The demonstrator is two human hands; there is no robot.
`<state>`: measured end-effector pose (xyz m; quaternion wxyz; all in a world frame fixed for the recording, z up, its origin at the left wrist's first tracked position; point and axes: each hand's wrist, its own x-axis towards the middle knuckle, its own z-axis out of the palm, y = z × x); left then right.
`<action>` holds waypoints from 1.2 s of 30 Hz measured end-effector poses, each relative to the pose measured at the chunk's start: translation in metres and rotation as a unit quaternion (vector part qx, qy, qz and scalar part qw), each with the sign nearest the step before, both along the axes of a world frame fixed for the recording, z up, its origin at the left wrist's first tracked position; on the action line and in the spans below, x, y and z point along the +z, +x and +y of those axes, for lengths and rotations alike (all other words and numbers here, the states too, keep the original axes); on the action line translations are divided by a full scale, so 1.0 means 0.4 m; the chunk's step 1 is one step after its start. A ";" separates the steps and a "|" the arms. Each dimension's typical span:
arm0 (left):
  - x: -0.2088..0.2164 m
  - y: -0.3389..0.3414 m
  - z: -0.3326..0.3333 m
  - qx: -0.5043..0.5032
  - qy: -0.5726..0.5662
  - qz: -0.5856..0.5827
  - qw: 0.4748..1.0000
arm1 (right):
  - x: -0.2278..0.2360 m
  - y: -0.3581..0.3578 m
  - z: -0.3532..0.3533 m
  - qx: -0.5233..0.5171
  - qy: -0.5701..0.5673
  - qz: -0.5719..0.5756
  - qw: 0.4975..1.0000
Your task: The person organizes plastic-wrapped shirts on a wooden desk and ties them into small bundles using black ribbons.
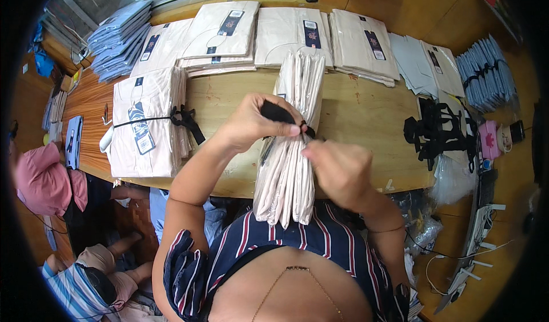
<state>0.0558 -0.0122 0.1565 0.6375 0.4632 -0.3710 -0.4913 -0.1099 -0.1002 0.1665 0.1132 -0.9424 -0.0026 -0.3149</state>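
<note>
In front of me a bundle of folded pale garments in clear plastic bags (pixel 284 190) stands on edge, its near end against my striped top. A black cloth strap (pixel 277 112) runs round its middle, with a knot or loop on top. My left hand (pixel 254 122) is closed, pinching the strap beside that knot. My right hand (pixel 342 167) is curled just to the right of the knot, slightly blurred; its fingers hide what they grip. To the left lies a similar bundle (pixel 128 150), bound with a black strap tied at its right side.
Stacks of bagged pale garments (pixel 289 30) line the table's far side. Blue garment stacks stand at far left (pixel 120 42) and far right (pixel 486 73). Black straps (pixel 437 130) lie at the table's right edge, near a pink box (pixel 488 139). Two people (pixel 48 179) are at lower left.
</note>
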 end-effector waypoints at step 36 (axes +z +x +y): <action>-0.359 -0.060 -0.094 0.136 0.252 -0.029 0.958 | -0.377 -0.227 -0.381 -0.214 0.720 0.096 0.653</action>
